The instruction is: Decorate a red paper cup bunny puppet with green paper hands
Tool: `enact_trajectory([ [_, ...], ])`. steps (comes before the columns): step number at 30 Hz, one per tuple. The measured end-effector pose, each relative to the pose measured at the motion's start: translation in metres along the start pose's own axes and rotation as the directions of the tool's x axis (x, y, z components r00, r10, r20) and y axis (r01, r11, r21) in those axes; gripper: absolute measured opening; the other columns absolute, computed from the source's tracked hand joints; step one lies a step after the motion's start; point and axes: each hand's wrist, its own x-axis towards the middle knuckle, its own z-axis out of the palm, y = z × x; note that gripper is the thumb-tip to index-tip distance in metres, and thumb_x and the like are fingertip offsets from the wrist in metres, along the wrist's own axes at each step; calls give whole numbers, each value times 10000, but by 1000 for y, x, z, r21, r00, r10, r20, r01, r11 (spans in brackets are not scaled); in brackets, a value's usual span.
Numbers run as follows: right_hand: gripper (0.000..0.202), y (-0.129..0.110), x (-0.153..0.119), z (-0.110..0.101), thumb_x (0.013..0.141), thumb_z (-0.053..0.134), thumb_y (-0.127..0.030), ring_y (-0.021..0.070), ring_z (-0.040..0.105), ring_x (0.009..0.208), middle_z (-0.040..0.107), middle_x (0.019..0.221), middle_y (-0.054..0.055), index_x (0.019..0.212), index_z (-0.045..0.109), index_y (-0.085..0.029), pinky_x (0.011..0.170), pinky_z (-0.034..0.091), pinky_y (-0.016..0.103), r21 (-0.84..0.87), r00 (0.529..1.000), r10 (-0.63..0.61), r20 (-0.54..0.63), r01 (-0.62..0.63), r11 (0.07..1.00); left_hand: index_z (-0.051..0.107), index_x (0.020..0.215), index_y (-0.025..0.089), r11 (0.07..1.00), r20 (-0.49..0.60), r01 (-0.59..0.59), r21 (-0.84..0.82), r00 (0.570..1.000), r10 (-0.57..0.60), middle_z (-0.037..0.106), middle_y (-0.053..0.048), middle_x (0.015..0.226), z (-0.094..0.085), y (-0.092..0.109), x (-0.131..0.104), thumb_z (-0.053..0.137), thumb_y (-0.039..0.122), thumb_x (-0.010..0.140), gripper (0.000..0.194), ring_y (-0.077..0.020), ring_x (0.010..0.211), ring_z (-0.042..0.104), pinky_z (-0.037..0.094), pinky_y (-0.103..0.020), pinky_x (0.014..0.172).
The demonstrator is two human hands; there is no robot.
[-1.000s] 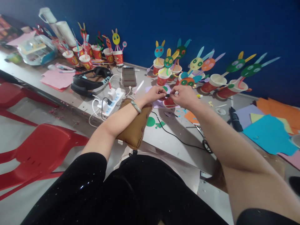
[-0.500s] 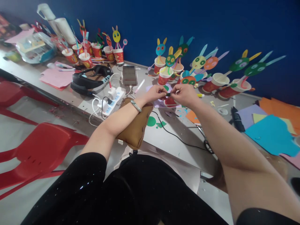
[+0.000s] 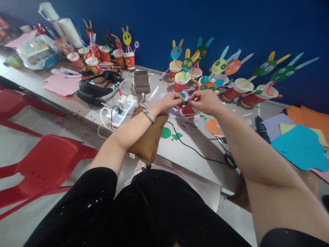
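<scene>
Both hands meet above the table, close to a red paper cup. My left hand has its fingertips pinched at the left side of a small dark green paper piece. From the right, my right hand pinches the same piece between thumb and finger. The cup is partly hidden behind the hands. Beneath them lies a purple paper sheet with a green paper circle on it. Nearer me rest a green paper circle and smaller green scraps.
Paper cups with paper rabbit-eared heads line the back. A power strip with cables and a black headset lie left. Scissors and a black cable are by my right forearm; coloured paper lies right. A brown cushion is under my left forearm.
My right hand has shifted slightly right, and the fingertips of the two hands are a little farther apart. The green piece between them shows more. The scissors are less covered by my right arm.
</scene>
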Motion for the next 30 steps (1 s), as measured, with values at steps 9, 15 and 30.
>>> enact_trajectory([
  [9,151,-6,0,-3,778,771,-300,243,665,729,664,605,29,662,682,-265,680,482,362,-11,999,10,36,-9,1000,714,774,119,1000,6,-25,15,1000,25,730,0,716,-1,-4,0,815,121,969,220,-116,716,749,671,-314,862],
  [15,89,-12,-4,-5,790,701,-313,239,687,776,737,708,38,756,745,-243,686,490,333,-54,998,15,57,-11,998,733,790,108,996,35,-58,64,998,56,731,12,673,-5,-13,8,838,74,917,169,-69,634,679,567,-223,717],
  [30,124,-19,-9,4,848,719,-226,219,705,739,842,895,77,889,833,-198,681,496,326,-100,994,113,-9,-114,988,710,795,137,985,3,-79,151,997,79,721,19,668,0,-14,7,770,60,929,166,-75,631,652,503,-229,693],
])
